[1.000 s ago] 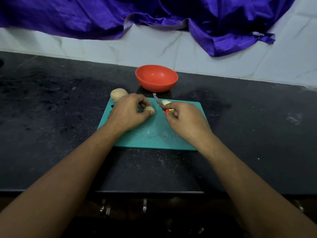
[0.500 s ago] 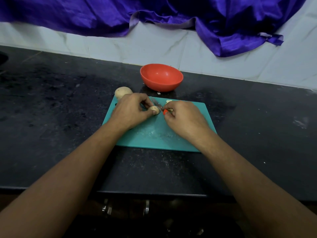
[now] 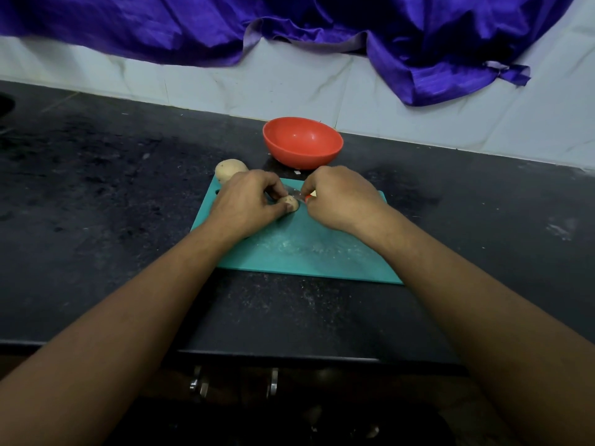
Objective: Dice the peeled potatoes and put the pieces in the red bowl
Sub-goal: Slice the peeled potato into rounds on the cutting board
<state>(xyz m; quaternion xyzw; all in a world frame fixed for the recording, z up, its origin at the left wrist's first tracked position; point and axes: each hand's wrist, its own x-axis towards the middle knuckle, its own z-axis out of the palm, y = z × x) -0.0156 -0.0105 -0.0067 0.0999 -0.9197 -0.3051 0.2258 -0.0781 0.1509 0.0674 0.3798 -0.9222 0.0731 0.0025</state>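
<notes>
A potato piece [image 3: 288, 202] sits on the board [image 3: 309, 252], pinched by the left hand [image 3: 248, 201] to steady it against the knife [image 3: 296, 195] gripped in the right hand [image 3: 341, 197]. The red bowl [image 3: 302, 141] stands just beyond, handy for the pieces.

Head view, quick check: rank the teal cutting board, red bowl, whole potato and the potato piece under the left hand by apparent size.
1. teal cutting board
2. red bowl
3. whole potato, partly hidden behind the left hand
4. potato piece, partly covered by that hand
The gaps look clear despite depth.
</notes>
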